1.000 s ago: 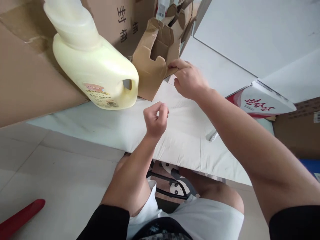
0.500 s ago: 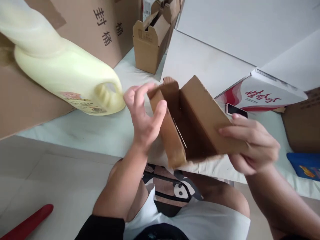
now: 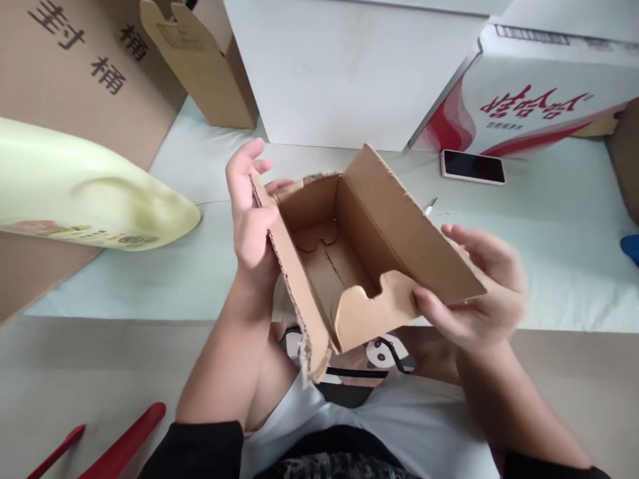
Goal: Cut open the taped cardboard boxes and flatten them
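An open cardboard box [image 3: 369,219] is held up between my two hands, tilted so that its inside faces me. Its flaps stick out, with torn, ragged edges along the left side and a notched flap at the near end. My left hand [image 3: 252,213] grips the left flap, thumb over the edge and fingers behind it. On the other side my right hand [image 3: 484,286] clasps the near right corner, thumb on the notched flap and fingers behind the right panel. The box is empty inside, with a slit along its bottom.
A pale yellow jug [image 3: 100,193] stands at left before a large carton [image 3: 80,80]. Behind are a small cardboard carton [image 3: 214,73], a white box [image 3: 339,73] and a red-and-white carton [image 3: 529,93]. A phone [image 3: 472,166] and a pen-like tool [image 3: 430,206] lie on the green cloth.
The box has turned so its inside and bottom show more, and its notched near flap now stands in view. My left hand has shifted onto the left flap. The camera view has moved.
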Action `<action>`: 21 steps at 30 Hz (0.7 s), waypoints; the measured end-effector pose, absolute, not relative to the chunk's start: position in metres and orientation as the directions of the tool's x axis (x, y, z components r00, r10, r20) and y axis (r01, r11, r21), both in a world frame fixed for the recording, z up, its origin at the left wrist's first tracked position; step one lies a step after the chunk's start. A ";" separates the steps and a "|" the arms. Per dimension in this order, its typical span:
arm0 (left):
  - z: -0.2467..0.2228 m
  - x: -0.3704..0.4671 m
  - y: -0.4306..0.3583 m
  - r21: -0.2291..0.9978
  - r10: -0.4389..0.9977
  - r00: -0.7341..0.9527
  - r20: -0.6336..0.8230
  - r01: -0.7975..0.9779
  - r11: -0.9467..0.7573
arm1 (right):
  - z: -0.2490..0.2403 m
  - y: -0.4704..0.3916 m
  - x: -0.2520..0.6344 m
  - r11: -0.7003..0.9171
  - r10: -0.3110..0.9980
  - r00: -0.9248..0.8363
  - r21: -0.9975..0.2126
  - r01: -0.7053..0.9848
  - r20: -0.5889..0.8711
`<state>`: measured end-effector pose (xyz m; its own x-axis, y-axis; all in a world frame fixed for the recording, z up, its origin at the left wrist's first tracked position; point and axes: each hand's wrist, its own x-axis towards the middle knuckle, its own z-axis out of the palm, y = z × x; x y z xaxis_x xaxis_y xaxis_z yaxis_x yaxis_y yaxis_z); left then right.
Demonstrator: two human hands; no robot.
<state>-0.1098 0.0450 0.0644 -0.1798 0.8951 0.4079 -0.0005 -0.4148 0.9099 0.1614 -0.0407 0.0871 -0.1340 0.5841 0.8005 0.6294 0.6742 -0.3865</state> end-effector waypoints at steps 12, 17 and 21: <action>0.045 -0.114 0.046 0.709 0.768 0.159 0.620 0.307 -0.636 | 0.062 -0.046 0.151 0.734 0.623 -0.567 -0.653 0.185 0.539; 0.041 -0.131 0.047 0.712 0.786 0.318 0.530 0.337 -0.616 | 0.036 -0.041 0.149 0.552 0.810 -0.232 -0.834 -0.008 0.538; 0.037 -0.142 0.053 0.760 0.801 0.224 0.556 0.254 -0.598 | 0.018 -0.027 0.153 0.159 0.987 -0.010 -0.986 -0.046 0.160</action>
